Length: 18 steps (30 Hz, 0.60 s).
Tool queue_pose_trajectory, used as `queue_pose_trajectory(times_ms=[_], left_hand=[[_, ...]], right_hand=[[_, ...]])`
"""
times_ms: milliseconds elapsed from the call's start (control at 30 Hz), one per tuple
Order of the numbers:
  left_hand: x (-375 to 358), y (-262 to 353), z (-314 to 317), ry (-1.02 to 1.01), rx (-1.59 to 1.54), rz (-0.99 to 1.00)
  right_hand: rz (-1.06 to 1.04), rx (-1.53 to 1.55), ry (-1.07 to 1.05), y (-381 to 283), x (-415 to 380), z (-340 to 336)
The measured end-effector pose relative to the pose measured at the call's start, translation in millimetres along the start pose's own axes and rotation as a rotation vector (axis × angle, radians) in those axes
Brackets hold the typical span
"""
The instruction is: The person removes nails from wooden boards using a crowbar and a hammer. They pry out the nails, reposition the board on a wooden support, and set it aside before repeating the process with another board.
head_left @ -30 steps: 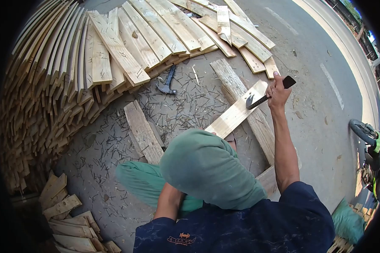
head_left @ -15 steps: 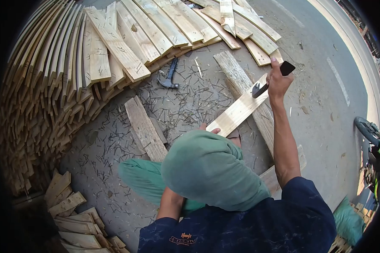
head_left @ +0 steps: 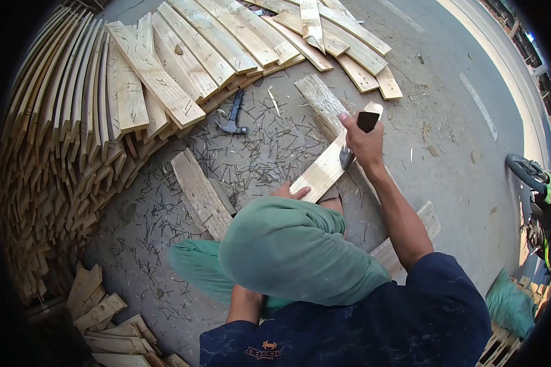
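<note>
My right hand is wrapped round the black grip of a hammer. Its metal head is low, over or against the upper half of a pale wooden plank; whether it touches cannot be made out. That plank slants up and right from beside my raised knee, its far part lying across a weathered board. At the near end, my left hand grips the plank, partly hidden behind the green-trousered knee.
A large stack of planks, several with nails sticking out, fills the left and back. A second claw hammer lies among scattered nails. Another old board lies left of my knee. Short wood pieces sit lower left; a bicycle is far right.
My right hand has brought the hammer down and to the left, closer to the plank's middle. More of my left hand shows at the near end. The whole view has shifted slightly.
</note>
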<state>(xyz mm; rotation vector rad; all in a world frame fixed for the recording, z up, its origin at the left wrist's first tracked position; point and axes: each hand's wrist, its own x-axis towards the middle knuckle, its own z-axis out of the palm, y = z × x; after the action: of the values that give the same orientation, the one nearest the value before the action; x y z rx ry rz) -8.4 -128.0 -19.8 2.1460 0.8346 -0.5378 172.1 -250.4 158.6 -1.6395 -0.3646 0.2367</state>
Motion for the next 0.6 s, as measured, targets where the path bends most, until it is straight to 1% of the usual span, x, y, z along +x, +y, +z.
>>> queue_pose_trajectory(times_ms=[33,100,167,233,300,333,467,600], left_hand=[[3,-3,3,0.023,0.006,0.009],[-13,9,-6,0.029,-0.023,-0.028],[-16,16,-10,0.023,-0.029,-0.027],[-15,12,-8,0.016,-0.024,-0.029],[-9,12,-7,0.011,-0.018,-0.017],[-7,12,-6,0.007,-0.016,-0.007],[-3,6,-2,0.007,-0.016,0.002],[-7,5,2,0.05,-0.035,0.018]], right_hand=[[0.001,0.174,0.035,1,10,-16],[-0.012,0.383,0.144,1,21,-38],[-0.054,0.456,0.176,3,30,-54],[-0.046,0.443,0.206,1,37,-60],[-0.093,0.386,0.246,3,45,-65],[-0.118,0.388,0.234,3,48,-66],[-0.105,0.424,0.227,-1,58,-67],[-0.128,0.414,0.245,-2,68,-64]])
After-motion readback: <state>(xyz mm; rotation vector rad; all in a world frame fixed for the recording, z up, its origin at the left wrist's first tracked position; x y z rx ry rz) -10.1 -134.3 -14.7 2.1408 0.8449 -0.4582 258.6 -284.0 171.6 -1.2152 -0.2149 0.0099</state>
